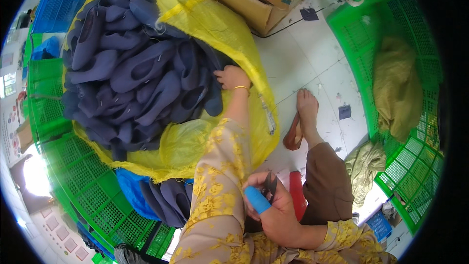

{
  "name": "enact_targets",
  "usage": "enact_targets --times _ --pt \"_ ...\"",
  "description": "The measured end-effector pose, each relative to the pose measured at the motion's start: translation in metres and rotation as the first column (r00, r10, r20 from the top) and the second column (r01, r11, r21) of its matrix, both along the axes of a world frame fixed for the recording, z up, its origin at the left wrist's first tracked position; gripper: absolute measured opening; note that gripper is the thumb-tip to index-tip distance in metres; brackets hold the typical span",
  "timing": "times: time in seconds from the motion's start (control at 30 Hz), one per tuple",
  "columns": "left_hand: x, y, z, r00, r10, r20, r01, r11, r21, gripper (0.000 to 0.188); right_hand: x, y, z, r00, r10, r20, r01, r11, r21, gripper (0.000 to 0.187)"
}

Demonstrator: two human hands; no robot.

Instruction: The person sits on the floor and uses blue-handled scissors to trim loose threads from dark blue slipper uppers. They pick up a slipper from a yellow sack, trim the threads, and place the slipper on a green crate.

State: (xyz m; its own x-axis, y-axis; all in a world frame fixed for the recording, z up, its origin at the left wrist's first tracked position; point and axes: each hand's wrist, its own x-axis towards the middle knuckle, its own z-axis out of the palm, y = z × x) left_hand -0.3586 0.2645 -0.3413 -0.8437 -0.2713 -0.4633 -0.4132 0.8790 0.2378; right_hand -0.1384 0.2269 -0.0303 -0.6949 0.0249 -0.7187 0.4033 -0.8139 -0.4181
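A heap of navy knit shoe uppers (pixel 141 68) fills a yellow woven sack (pixel 195 151) on my left. My left hand (pixel 233 77) reaches to the heap's right edge, inside the sack's rim. Its fingers are bent against a navy shoe upper (pixel 215 98), and the fingertips are partly hidden. Close to my body, my right hand (pixel 278 215) is closed around small dark thread snips (pixel 269 186), blades pointing up. A blue finger cover (pixel 257 200) sits on that thumb.
Green plastic crates (pixel 93 200) stand along the left; another green crate (pixel 351 34) on the right has olive cloth (pixel 398 88) over it. A cardboard box (pixel 244 5) stands behind the sack. More dark uppers (pixel 171 198) lie beside my left arm. My bare foot (pixel 307 105) rests on white tiles.
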Motion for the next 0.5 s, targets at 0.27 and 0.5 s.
enact_targets --times 0.27,0.5 --pt "-0.022 -0.041 -0.004 0.832 -0.126 -0.541 0.277 0.938 0.208 0.04 0.008 0.006 0.0 0.999 0.032 0.026 -0.032 0.999 -0.023 0.013" --pt "-0.012 -0.04 -0.003 0.891 0.199 -0.407 0.025 0.875 0.483 0.072 0.007 0.015 0.003 0.994 0.001 0.113 0.009 0.996 -0.091 0.016"
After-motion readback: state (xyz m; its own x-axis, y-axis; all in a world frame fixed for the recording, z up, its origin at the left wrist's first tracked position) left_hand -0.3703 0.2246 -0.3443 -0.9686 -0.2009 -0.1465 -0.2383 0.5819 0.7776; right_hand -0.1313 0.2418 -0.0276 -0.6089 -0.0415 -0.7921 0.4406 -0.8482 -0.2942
